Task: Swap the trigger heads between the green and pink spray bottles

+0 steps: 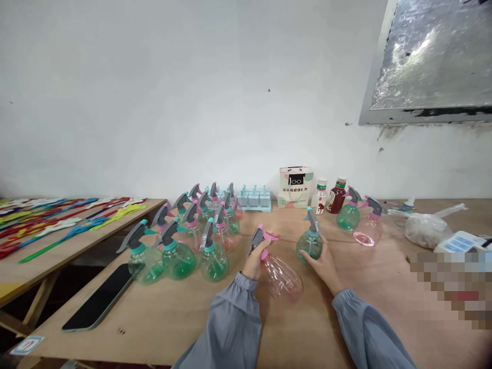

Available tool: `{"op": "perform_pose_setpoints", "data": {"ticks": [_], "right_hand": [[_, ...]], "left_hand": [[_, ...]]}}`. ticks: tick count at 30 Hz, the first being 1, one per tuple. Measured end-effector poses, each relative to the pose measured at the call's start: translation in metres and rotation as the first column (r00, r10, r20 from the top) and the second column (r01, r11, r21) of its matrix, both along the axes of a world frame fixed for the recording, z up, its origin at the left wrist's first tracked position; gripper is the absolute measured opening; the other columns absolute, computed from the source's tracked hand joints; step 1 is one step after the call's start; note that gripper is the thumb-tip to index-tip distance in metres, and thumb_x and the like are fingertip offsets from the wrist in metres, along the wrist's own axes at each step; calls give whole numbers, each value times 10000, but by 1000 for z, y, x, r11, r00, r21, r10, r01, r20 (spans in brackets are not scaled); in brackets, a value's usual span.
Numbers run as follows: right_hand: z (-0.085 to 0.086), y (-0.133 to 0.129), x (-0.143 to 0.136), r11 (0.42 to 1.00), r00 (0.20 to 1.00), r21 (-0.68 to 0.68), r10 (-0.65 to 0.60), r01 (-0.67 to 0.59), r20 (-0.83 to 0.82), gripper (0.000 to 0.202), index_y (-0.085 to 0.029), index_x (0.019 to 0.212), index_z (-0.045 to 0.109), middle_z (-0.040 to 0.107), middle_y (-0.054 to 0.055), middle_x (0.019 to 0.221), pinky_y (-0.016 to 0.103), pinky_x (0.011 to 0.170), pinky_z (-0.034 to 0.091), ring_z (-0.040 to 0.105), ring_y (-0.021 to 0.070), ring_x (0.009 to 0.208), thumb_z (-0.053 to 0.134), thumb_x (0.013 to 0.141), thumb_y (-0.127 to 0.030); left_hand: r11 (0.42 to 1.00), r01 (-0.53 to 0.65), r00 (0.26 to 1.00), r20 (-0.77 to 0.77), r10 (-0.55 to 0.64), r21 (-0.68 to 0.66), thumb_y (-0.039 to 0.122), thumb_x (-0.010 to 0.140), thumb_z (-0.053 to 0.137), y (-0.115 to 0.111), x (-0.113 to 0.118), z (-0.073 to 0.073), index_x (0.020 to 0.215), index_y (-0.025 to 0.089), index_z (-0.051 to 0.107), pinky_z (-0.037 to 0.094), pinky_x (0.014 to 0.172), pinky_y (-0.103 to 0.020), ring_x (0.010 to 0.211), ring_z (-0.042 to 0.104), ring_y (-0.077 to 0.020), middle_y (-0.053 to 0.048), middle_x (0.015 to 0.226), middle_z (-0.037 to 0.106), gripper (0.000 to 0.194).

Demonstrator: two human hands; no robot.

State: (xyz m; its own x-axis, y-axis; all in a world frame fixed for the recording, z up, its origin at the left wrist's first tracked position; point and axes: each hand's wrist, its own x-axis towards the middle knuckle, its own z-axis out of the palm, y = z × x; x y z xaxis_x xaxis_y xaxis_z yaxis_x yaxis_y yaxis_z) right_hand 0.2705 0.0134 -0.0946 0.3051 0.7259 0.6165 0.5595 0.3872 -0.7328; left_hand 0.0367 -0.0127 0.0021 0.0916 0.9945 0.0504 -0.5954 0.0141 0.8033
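Observation:
My left hand is closed around the grey and pink spray head of a clear pink spray bottle, which is tilted with its base toward the lower right. My right hand grips the round body of a green spray bottle with a grey and teal head, held upright just right of the pink one. To the left stands a group of several green and pink spray bottles. On the right, another green spray bottle and a pink spray bottle stand side by side.
A black phone lies at the table's left edge. Along the wall are a light blue mold tray, a paper bag and two drink bottles. At right sits a plastic bag; another table holds colorful hand-shaped sticks.

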Motion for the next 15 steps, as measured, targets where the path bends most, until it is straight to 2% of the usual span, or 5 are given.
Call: {"op": "perform_pose_setpoints", "data": {"ticks": [4, 7, 11, 15], "right_hand": [[-1, 0, 0, 1000, 1000, 1, -12, 12, 11, 895, -197, 1382, 409, 562, 177, 1369, 547, 1043, 458, 582, 338, 1221, 707, 694, -686], [0, 0, 0, 1000, 1000, -3, -14, 14, 7, 891, -195, 1377, 414, 556, 182, 1374, 551, 1052, 449, 572, 346, 1235, 704, 694, -689], [1, -1, 0, 1000, 1000, -18, 2, -2, 0, 898, -180, 1377, 410, 563, 190, 1354, 550, 1051, 448, 575, 346, 1230, 702, 696, -688], [2, -2, 1, 1000, 1000, -24, 2, -2, 4, 895, -189, 1379, 405, 573, 182, 1342, 550, 1045, 453, 576, 347, 1231, 703, 694, -682]], "left_hand": [[998, 39, 998, -45, -38, 43, 481, 603, 830, 1, -1, 1, 1020, 163, 675, 386, 445, -150, 1100, 678, -283, -121, 1045, 742, 547], [995, 97, 994, -50, -95, 32, 535, 597, 822, 2, -2, -1, 974, 166, 670, 369, 420, -146, 1089, 682, -291, -119, 1011, 743, 549], [994, 105, 993, -57, -104, 15, 511, 598, 812, 0, -1, -1, 875, 178, 661, 410, 436, -167, 934, 709, -244, -65, 859, 726, 460], [998, 49, 996, -80, -46, 36, 486, 615, 794, -3, 0, 1, 681, 190, 603, 457, 480, -197, 725, 679, -174, -6, 611, 610, 358]]}}
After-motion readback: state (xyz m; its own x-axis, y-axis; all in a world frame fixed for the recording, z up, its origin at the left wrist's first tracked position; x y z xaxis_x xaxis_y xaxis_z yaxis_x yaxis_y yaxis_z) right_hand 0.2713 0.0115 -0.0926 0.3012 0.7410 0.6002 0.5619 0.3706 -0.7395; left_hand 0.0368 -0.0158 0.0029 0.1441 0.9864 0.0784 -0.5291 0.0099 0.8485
